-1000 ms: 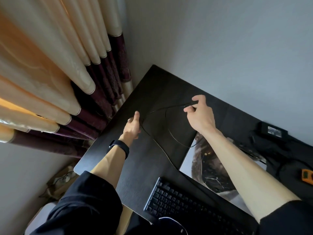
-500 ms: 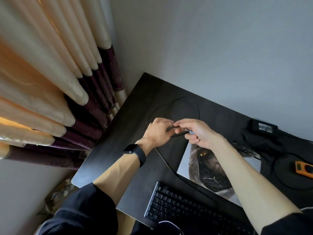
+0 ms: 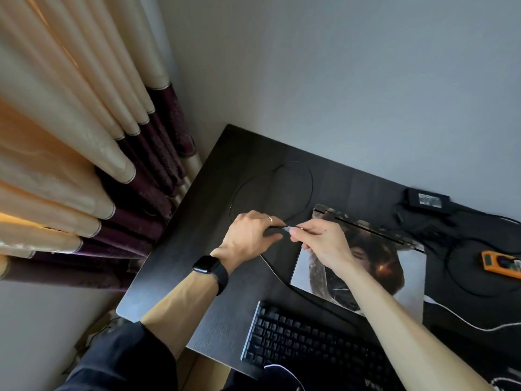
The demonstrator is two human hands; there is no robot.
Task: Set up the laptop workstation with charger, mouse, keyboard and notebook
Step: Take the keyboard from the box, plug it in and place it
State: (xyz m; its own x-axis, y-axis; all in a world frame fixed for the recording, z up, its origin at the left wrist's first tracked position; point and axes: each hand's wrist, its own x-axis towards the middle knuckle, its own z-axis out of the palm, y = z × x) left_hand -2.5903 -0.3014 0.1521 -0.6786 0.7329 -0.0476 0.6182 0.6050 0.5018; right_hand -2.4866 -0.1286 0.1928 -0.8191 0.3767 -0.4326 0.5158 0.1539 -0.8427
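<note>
A thin black cable [image 3: 312, 183] is gathered between both hands above the dark desk [image 3: 197, 263], just left of the closed laptop [image 3: 394, 266], as the workstation set-up goes on. The left hand [image 3: 248, 235] curls round the cord while the right hand [image 3: 321, 244] pinches its silver-tipped plug [image 3: 288, 228], the two hands almost touching.

A second ago they were well apart, the right lifting the plug end toward the far side and the left down by the desk's left edge. They have since closed in on the laptop's far-left corner. The slack now lies in a loose loop on the desk beyond them, and a further run trails back along the laptop's left edge toward the near side.

The plug seems about to go into a port on the laptop's left side, though no port is visible. Which device the cord serves cannot be told.

The keyboard [image 3: 304, 345] sits at the near edge, in front of the laptop. The charger brick [image 3: 428, 201] lies at the far right against the wall, its leads tangled beside it. An orange device [image 3: 499, 263] rests at the right edge. Curtains [image 3: 84, 165] hang to the left.
</note>
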